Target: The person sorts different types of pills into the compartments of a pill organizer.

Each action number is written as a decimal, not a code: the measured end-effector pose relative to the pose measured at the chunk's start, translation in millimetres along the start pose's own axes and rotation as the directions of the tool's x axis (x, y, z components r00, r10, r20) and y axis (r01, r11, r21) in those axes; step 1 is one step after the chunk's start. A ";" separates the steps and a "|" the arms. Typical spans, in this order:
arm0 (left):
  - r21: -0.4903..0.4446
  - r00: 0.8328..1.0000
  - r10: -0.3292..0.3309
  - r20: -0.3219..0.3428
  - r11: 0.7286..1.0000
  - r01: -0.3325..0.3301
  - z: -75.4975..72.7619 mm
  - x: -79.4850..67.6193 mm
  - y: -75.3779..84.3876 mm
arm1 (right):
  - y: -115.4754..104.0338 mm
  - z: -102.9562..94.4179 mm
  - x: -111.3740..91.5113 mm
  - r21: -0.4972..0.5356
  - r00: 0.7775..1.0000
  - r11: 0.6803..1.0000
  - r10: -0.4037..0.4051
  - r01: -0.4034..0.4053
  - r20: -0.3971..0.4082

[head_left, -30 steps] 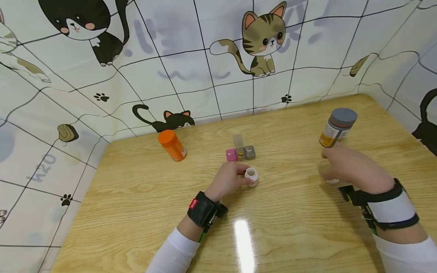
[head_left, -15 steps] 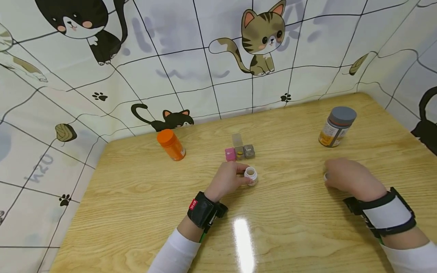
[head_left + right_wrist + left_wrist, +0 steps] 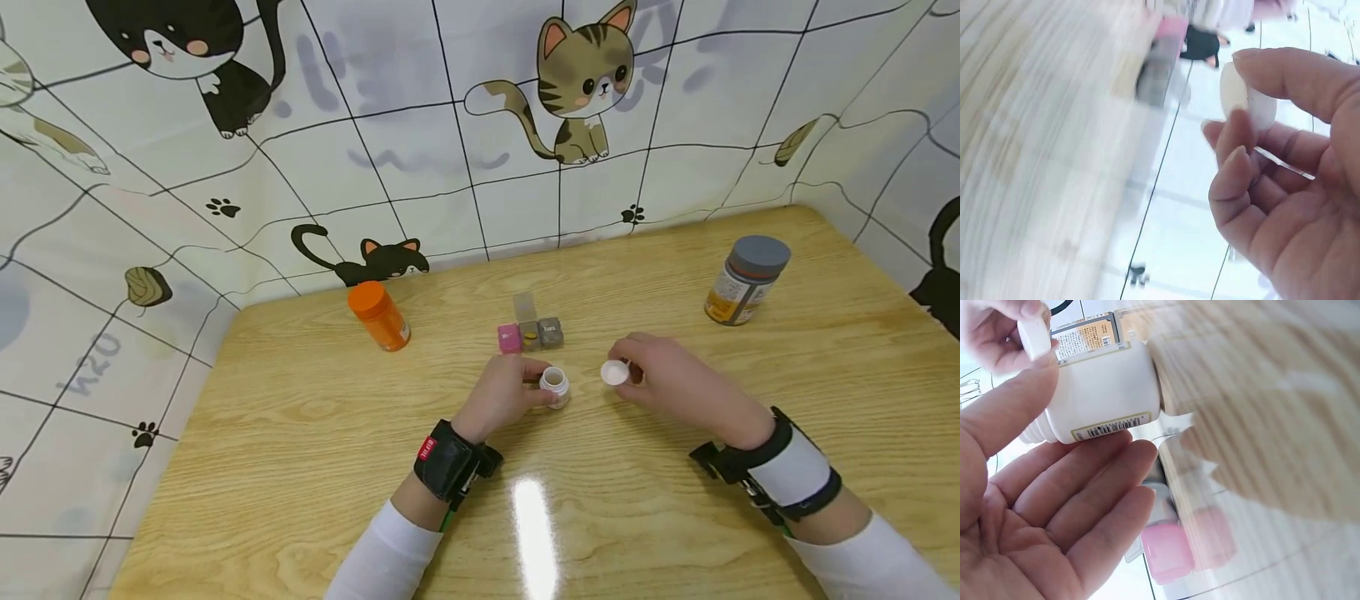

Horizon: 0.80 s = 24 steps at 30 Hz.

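My left hand holds a small white pill bottle upright on the table, thumb on one side and fingers on the other. Its mouth is uncovered, and a barcode label shows on the bottle in the left wrist view. To the right, my right hand pinches a white bottle cap between thumb and fingers, its round face turned toward the bottle. Just behind the left hand lies a small pill organizer with pink and grey compartments. One grey lid stands open, with yellowish pills inside.
An orange bottle stands at the back left of the wooden table. At the back right is a larger bottle with a grey lid. A cat-patterned sheet rises behind the table's far edge.
My right hand has lifted the white cap from the table at the right and carried it left, close to the bottle. The left hand keeps its hold on the bottle in place.
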<state>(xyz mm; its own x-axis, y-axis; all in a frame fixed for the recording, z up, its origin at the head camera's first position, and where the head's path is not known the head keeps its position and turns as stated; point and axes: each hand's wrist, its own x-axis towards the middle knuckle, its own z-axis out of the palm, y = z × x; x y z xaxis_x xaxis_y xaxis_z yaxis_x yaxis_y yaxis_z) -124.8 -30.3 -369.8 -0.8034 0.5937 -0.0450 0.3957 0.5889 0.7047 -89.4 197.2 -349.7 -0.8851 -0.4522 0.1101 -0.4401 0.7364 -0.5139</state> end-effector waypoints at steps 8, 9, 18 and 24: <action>-0.013 1.000 0.011 0.002 1.000 -0.011 0.2 1.2 -2.6 | -21.5 20.1 27.1 -0.134 0.996 0.987 -0.088 0.086 -0.003; -0.017 1.000 0.010 0.005 1.000 -0.010 0.3 1.3 -2.3 | -23.5 20.4 28.6 -0.134 0.996 0.987 -0.087 0.087 0.001; -0.015 0.999 0.031 0.005 0.999 -0.031 -0.5 1.9 -3.6 | -33.3 18.6 37.2 -0.141 0.992 0.983 -0.117 0.122 0.043; -0.044 0.999 0.053 -0.003 0.998 -0.053 -0.1 1.4 -4.7 | -36.5 22.8 39.9 -0.093 0.983 0.980 -0.174 0.179 0.056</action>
<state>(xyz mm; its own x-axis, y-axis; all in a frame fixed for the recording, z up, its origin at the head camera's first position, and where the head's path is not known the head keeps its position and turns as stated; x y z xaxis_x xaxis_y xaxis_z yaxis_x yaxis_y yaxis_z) -127.9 -32.3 -373.1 -0.7825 0.6226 -0.0057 0.4176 0.5316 0.7369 -105.2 140.8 -345.9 -0.7852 -0.6009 0.1497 -0.6032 0.6875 -0.4044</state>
